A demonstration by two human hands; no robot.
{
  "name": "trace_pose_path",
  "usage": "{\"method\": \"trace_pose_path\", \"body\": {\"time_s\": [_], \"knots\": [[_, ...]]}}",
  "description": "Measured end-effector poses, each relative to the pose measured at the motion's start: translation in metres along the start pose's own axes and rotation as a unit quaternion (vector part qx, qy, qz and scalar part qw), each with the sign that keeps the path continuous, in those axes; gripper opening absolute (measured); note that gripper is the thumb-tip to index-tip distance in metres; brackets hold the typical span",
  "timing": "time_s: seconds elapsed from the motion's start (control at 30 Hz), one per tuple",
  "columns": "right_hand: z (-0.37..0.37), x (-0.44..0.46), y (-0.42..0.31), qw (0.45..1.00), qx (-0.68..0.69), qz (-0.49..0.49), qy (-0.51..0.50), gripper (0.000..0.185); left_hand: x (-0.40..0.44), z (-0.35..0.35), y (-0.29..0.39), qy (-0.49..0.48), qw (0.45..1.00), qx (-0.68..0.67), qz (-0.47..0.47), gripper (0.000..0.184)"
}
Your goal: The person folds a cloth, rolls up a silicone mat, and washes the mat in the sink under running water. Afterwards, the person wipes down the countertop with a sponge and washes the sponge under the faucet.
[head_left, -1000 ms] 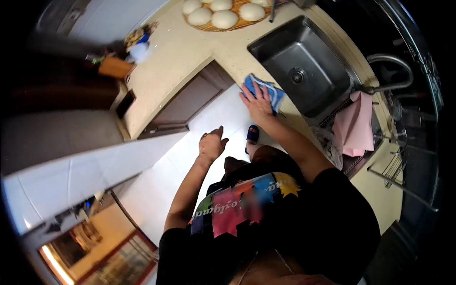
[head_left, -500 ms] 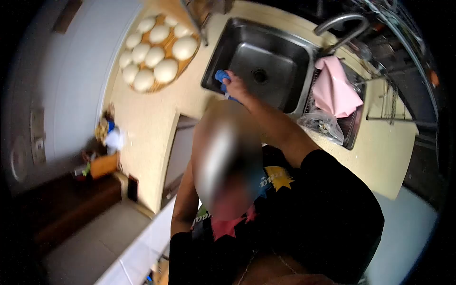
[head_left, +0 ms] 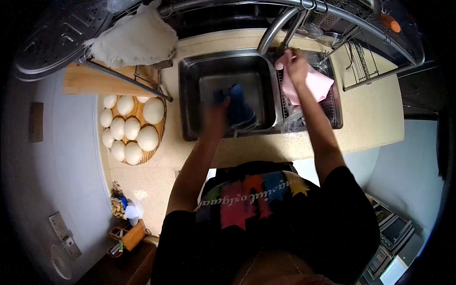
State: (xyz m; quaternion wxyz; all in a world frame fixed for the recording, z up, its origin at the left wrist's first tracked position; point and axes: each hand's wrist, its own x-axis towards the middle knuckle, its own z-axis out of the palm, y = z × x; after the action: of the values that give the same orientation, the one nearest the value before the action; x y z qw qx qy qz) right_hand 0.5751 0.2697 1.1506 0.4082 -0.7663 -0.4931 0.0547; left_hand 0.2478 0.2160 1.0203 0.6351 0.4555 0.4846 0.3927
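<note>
In the sink (head_left: 190, 128), my left hand (head_left: 217, 116) is blurred by motion and closed on a dark blue cloth (head_left: 240, 108), which hangs over the basin near its front edge. Up at the base of the curved metal tap (head_left: 275, 31), my right hand (head_left: 297, 69) has its fingers bent together. It reaches over the top of a pink sheet (head_left: 316, 85) lying on the drainer. Whether those fingers grip the tap's handle or the pink sheet is hard to see.
Several white dough balls (head_left: 147, 137) sit on a round wooden board (head_left: 163, 114) at the left. A metal rack (head_left: 147, 85) with a pale cloth (head_left: 135, 38) overhangs the back. Clear plastic (head_left: 293, 124) lies beside the sink. A wooden box (head_left: 135, 235) stands at lower left.
The view has turned and straightened. My right hand has let go of the blue cloth and moved right to the tap. The blue cloth is now in my left hand, in the basin.
</note>
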Motion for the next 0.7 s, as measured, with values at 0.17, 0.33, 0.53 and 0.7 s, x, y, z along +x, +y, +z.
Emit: {"method": "trace_pose_path", "body": {"time_s": [0.17, 0.33, 0.53, 0.7], "knots": [[0.023, 0.088, 0.082, 0.974, -0.205, -0.019, -0.09, 0.022, 0.006, 0.088, 0.139, -0.003, 0.977, -0.192, -0.096, 0.052], [0.036, 0.11, 0.115, 0.931, -0.286, -0.086, -0.21, 0.02, 0.056, 0.109, 0.115, 0.07, 0.964, -0.2, -0.16, 0.043], [0.042, 0.126, 0.151, 0.946, -0.238, -0.155, -0.158, 0.021, 0.082, 0.12, 0.086, 0.057, 0.956, -0.234, -0.166, 0.038], [0.052, 0.121, 0.172, 0.961, -0.206, -0.127, -0.131, 0.025, 0.114, 0.103, 0.013, 0.061, 0.971, -0.158, -0.171, 0.044]]}}
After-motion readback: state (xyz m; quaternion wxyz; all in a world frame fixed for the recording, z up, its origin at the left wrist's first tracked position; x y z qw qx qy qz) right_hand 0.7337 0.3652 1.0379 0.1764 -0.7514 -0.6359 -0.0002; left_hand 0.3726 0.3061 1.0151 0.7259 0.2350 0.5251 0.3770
